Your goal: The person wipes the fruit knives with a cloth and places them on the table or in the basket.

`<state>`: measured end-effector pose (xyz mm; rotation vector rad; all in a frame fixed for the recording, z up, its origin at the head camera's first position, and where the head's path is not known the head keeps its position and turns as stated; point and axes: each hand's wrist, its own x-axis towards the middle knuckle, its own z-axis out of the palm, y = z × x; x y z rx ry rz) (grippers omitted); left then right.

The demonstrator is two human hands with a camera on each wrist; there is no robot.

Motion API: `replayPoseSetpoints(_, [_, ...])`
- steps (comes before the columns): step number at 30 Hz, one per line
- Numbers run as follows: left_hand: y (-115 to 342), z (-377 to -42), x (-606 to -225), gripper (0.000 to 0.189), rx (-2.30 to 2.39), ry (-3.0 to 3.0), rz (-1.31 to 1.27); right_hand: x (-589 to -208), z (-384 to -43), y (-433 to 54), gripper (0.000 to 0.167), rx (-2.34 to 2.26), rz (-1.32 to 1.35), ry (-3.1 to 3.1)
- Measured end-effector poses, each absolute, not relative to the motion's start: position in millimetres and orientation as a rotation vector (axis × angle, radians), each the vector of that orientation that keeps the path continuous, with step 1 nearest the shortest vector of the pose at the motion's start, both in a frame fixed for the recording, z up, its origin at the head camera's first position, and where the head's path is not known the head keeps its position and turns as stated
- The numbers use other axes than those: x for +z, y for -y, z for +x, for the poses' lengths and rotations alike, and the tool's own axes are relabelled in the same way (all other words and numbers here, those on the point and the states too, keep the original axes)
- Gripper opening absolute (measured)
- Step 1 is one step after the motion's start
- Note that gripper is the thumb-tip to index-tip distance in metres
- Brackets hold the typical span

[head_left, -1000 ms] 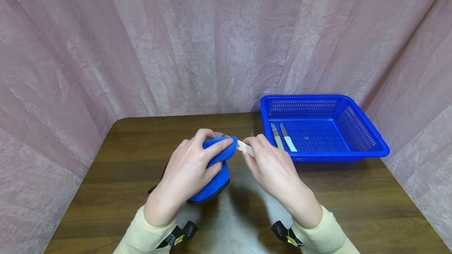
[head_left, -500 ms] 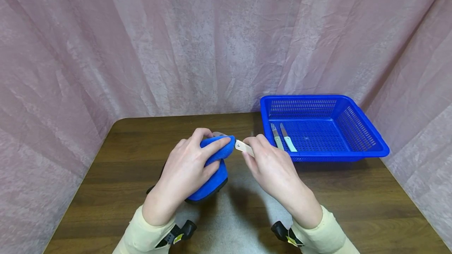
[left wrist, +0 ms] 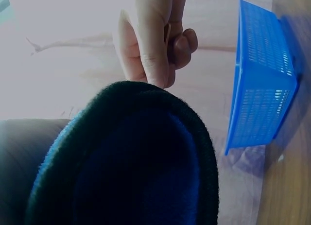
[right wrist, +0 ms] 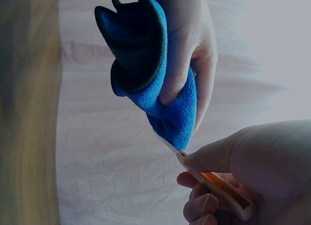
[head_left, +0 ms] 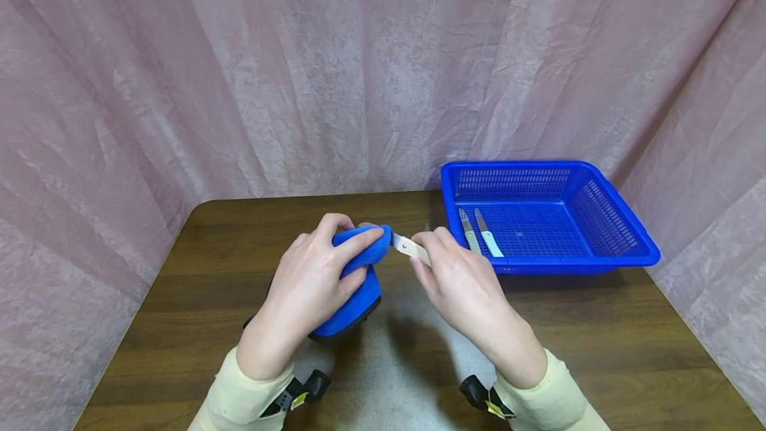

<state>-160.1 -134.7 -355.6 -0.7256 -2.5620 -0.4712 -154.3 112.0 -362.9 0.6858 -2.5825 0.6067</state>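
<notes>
My left hand pinches a folded blue cloth with a dark edge, wrapped over the blade of a folding knife. In the right wrist view the cloth bunches between thumb and fingers, its loose end hanging in a curl. My right hand grips the knife's cream handle, which has a slot along it in the right wrist view. A short stretch of bare blade shows between cloth and handle; most of the blade is hidden under the cloth.
A blue plastic basket stands at the back right of the wooden table. Inside, along its left side, lie a knife with a greenish handle and one with a pale handle. Pink curtains hang behind.
My left hand and the cloth have slid a little to the left along the blade, baring metal next to the handle. The right hand with the knife has stayed nearly still.
</notes>
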Motion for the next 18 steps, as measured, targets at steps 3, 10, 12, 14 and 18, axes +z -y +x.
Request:
replayPoseSetpoints(3, [135.7,-160.4,-355.5,0.054,-0.469,2.563,-0.716,-362.6,-154.4,-112.0,0.021,0.604,0.688,2.58])
replayPoseSetpoints(10, [138.0,-161.7,-356.3,0.055,-0.466,2.56,-0.699,-361.9,-154.6,-112.1,0.022,0.601,0.685,2.576])
replayPoseSetpoints(12, [138.8,-162.1,-356.4,0.055,-0.465,2.558,-0.691,-361.9,-154.6,-112.1,0.022,0.602,0.684,2.577])
replayPoseSetpoints(14, [139.7,-162.5,-356.7,0.055,-0.464,2.555,-0.686,-362.1,-154.6,-112.2,0.022,0.603,0.684,2.577])
replayPoseSetpoints(18, [141.1,-162.8,-356.5,0.054,-0.46,2.558,-0.68,-362.6,-154.7,-112.4,0.021,0.603,0.685,2.574])
